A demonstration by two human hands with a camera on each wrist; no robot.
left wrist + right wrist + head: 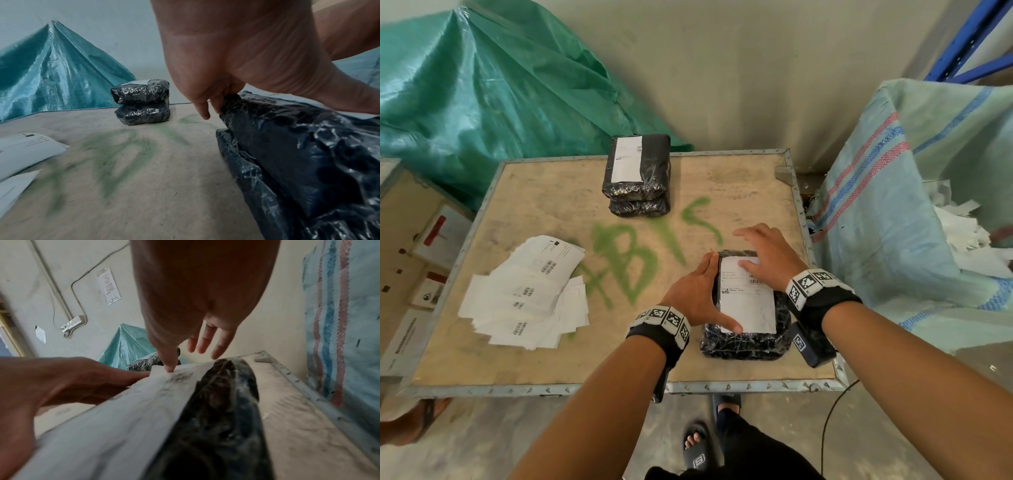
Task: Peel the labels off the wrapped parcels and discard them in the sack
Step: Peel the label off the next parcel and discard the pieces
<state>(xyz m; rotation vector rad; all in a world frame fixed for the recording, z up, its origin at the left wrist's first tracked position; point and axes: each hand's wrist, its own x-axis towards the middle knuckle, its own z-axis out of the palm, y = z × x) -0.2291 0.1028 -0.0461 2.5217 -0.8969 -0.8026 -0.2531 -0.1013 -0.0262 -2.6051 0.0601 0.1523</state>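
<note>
A black film-wrapped parcel [746,342] [298,162] [222,410] lies at the table's near right, with a white label [748,301] [113,426] stuck on top. My left hand [695,294] [236,56] lies along the parcel's left side with straight fingers. Its thumb rests on the label's lower edge. My right hand [767,253] [195,296] hovers over the far end with fingers spread, and its thumb presses on the label's far left corner. The woven sack [914,212] [339,321] stands open to the right and holds white paper scraps.
Two more black parcels [638,185] [141,102] are stacked at the table's far middle, the upper one labelled. A loose pile of white labels [530,294] [26,149] lies at the left. A green tarp [482,102] rises behind, and cardboard boxes [410,257] stand at the left.
</note>
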